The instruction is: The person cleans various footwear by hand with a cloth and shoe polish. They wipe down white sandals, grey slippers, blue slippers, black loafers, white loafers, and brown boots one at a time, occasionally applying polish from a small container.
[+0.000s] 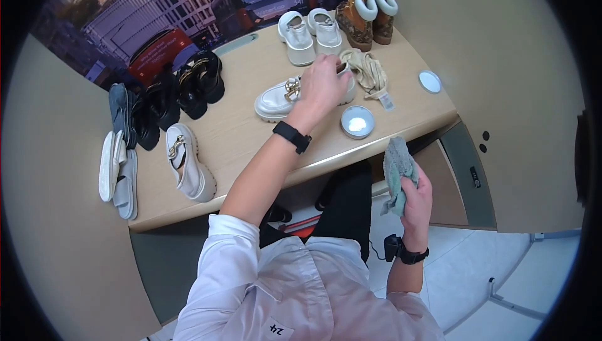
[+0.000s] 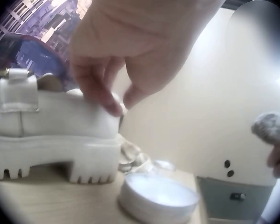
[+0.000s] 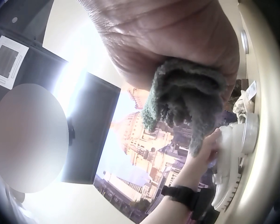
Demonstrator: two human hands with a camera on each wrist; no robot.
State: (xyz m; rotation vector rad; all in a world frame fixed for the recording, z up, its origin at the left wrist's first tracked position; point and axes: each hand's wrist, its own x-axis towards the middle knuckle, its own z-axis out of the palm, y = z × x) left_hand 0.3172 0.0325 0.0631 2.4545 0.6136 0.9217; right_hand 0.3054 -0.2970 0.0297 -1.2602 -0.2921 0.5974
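A white chunky-soled loafer [image 1: 276, 101] with a gold buckle stands on the table, toe to the left. My left hand [image 1: 323, 84] reaches over it from above and pinches the top edge of its heel; in the left wrist view the thumb and a fingertip meet at the heel's rim [image 2: 100, 114]. Off the table's front edge, my right hand [image 1: 419, 200] grips a bunched grey-green cloth [image 1: 398, 168], its fuzzy folds showing in the right wrist view. Close to the loafer's heel sits a round tin [image 1: 357, 122] with white paste inside.
The matching white loafer [image 1: 188, 162] stands at the front left. Black shoes [image 1: 199, 84], slippers [image 1: 125, 178], white shoes [image 1: 301, 40] and brown boots [image 1: 357, 27] line the sides and back. A beige cloth bag [image 1: 367, 72] and a round lid [image 1: 429, 82] lie at right.
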